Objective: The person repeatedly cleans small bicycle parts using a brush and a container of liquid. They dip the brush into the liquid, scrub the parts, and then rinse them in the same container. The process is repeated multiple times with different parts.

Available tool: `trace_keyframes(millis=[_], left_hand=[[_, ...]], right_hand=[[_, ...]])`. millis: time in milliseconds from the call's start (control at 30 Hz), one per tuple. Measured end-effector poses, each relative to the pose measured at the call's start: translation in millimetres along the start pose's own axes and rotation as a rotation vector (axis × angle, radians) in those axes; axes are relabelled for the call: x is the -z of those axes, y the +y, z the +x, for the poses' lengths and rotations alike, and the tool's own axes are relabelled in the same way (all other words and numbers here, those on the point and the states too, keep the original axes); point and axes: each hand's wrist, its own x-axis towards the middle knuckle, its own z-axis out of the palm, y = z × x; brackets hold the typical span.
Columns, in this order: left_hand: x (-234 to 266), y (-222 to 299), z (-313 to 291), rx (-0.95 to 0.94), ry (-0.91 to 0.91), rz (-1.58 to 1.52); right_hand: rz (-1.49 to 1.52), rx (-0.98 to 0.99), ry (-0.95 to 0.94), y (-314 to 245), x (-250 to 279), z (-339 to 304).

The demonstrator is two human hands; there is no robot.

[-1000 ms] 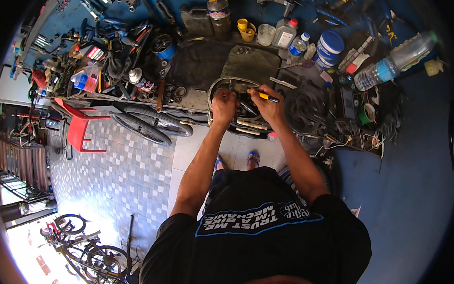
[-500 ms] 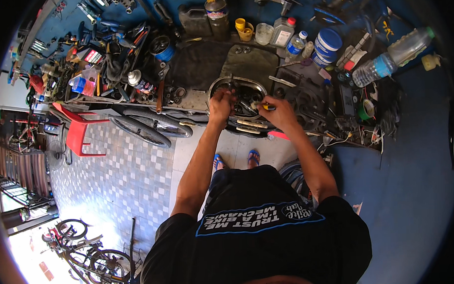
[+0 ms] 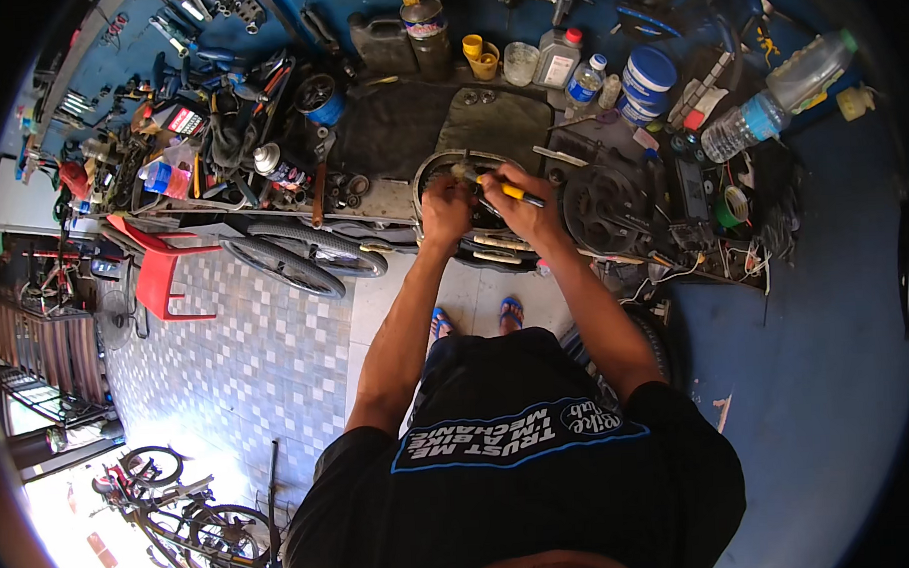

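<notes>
An oval metal basin [image 3: 420, 177] with a pale rim sits at the front of the workbench. Over its left part is my left hand [image 3: 447, 214], closed around a dark part that is mostly hidden by the fingers. My right hand [image 3: 528, 217] grips a brush [image 3: 521, 194] with a yellow and black handle. Its pale bristle end points left, at the part by my left fingers. Other dark pieces lie inside the basin, too small and shaded to name.
Behind the basin lies a dark mat [image 3: 494, 122] with two small rings. A spray can [image 3: 268, 160] and a wrench [image 3: 320, 184] stand to the left; bottles and a blue-white tub [image 3: 651, 77] line the back. Chainrings [image 3: 612, 208] lie right. Bicycle wheels [image 3: 294, 262] lean below the bench.
My right hand has moved left and slightly up with the brush, bringing its bristles over to the part at my left hand. My left hand stays nearly in place.
</notes>
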Motion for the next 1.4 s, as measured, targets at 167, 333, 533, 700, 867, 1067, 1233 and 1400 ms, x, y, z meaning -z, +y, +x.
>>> trace_keyframes(millis=[167,333,533,700,867,1067,1233,1400], left_hand=[[11.8,10.0,-5.3,0.071,-0.017,-0.15],[8.0,13.8,-8.8,0.119,-0.055,-0.221],[10.7,8.0,-13.9,0.145,-0.067,-0.261],[14.5,18.5,-17.0,0.148,-0.085,-0.323],[13.3,22.3,-16.7,0.16,-0.082,-0.301],[3.1,10.0,-11.2,0.138,-0.019,-0.255],[-1.6,8.2,-3.9,0.082,-0.055,-0.197],[4.8,11.0,-9.8,0.116,-0.071,-0.234]], right_hand=[[-0.056,-0.049,0.068,19.2,7.5,-6.2],[0.041,0.024,0.061,-3.0,-3.8,-7.6],[0.079,0.014,0.082,-6.5,-3.5,-10.9],[-0.006,0.016,0.098,22.2,12.7,-15.6],[-0.437,-0.16,-0.109,38.6,34.1,-19.8],[-0.181,-0.112,0.0,3.8,18.6,-10.6],[0.009,-0.053,0.055,12.3,6.4,-8.4],[0.13,-0.088,0.032,-0.7,3.1,-7.8]])
